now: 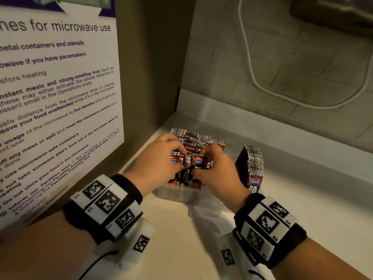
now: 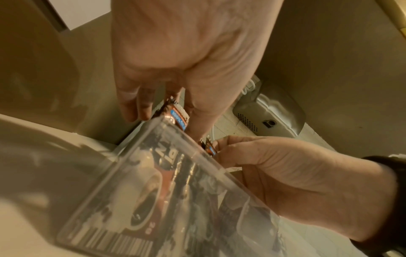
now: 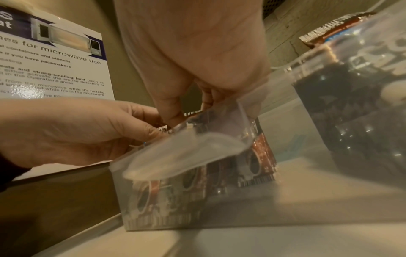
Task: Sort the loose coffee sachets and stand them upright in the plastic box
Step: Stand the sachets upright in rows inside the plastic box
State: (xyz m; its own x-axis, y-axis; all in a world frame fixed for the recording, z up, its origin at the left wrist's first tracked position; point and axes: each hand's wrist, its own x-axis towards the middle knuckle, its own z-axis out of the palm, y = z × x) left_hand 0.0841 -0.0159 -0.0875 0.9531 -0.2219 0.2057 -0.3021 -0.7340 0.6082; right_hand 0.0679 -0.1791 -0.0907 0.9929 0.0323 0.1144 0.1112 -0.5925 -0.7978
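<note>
A clear plastic box (image 1: 177, 194) stands on the white counter in the corner, packed with upright red-brown coffee sachets (image 1: 196, 138). Both hands are over its near end. My left hand (image 1: 172, 152) pinches the tops of a few sachets (image 1: 188, 161) in the front row. My right hand (image 1: 203, 156) pinches the same bunch from the right. In the left wrist view, left fingers (image 2: 136, 104) and thumb straddle a sachet top (image 2: 178, 116), and my right hand (image 2: 222, 147) holds another sachet edge. The right wrist view shows the box wall (image 3: 175, 200) with sachets behind it.
A second clear container (image 1: 256, 188) with upright sachets (image 1: 250, 164) stands just right of the box. A microwave-use poster (image 1: 56, 87) covers the left wall. A white cable (image 1: 249, 63) hangs on the tiled back wall. The white counter (image 1: 312, 199) extends right and toward me.
</note>
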